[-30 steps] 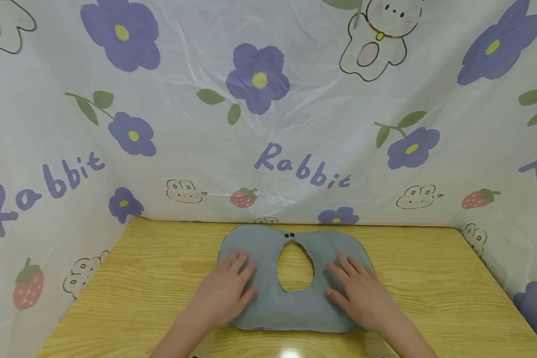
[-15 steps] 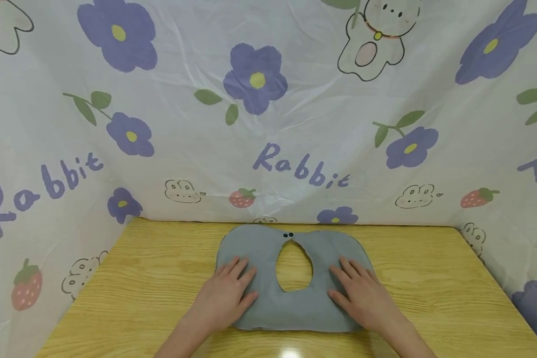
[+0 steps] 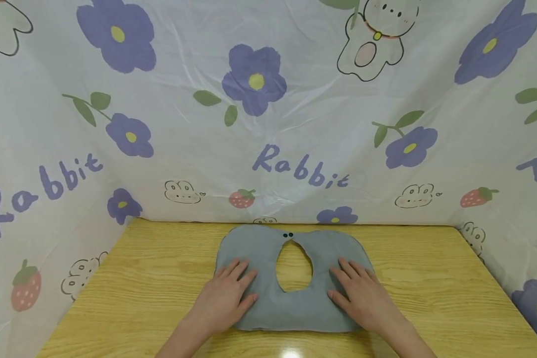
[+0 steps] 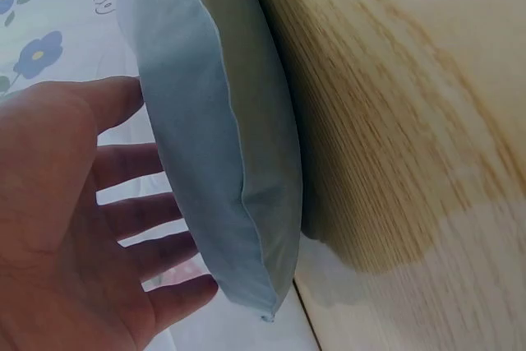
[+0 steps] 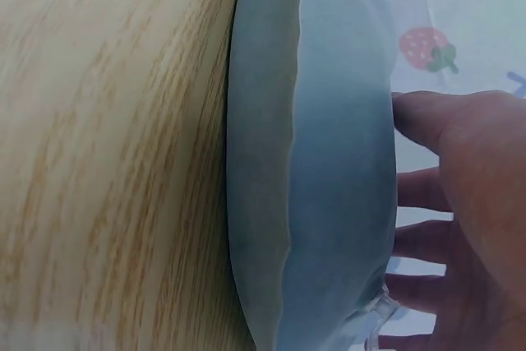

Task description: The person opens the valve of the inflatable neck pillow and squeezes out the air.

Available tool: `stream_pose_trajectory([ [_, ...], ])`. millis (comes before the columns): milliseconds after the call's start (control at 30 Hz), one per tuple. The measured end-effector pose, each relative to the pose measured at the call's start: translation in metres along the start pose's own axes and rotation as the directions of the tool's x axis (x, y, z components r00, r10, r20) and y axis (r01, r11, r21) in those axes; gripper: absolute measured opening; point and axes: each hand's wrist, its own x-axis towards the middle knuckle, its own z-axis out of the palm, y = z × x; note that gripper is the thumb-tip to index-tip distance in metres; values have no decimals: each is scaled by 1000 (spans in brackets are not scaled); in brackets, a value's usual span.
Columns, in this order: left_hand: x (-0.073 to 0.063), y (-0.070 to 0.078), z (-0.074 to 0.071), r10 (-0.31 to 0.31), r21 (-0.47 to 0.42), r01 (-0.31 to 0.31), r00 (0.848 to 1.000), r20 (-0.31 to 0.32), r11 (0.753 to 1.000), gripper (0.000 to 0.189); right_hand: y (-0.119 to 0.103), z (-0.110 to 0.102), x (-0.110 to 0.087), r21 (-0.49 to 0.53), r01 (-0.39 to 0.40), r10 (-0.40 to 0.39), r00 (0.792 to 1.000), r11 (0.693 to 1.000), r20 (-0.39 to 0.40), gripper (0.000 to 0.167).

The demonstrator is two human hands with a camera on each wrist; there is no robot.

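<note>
A grey-blue neck pillow lies flat on the wooden table, its rounded ends meeting at the far side beside two small black snaps. Bare wood shows through its oval centre hole. On the pillow's left half rests my left hand, fingers spread and pointing away from me. My right hand lies the same way on the right half. Both wrist views show fingertips at the pillow's upper surface and a seam along its puffed side. A small clear plastic piece sticks out near my right fingers in the right wrist view.
The wooden table extends to both sides of the pillow. A white curtain printed with purple flowers, strawberries and rabbits hangs behind the table and along its left and right sides.
Both hands have slid very slightly back toward me on the pillow, then stayed still over the last half second. The pillow has kept its place.
</note>
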Motion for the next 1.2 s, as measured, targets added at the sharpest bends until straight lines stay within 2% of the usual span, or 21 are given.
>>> stream_pose_trajectory([
  [167, -4, 3, -5, 17, 14, -17, 1000, -25, 1000, 50, -5, -5, -5, -6, 15, -15, 999, 1000, -44, 52],
  [467, -15, 19, -17, 64, 26, -64, 998, -3, 998, 52, -17, -10, -19, 6, 42, -42, 999, 999, -8, 56],
  [833, -16, 15, 0, 64, 38, -64, 998, 0, 997, 50, -9, 4, -20, 72, 11, -16, 997, 997, 75, 58],
  [1200, -15, 11, 6, 51, 12, -51, 998, 35, 999, 51, -9, 8, -19, 93, -6, -2, 997, 996, 82, 57],
])
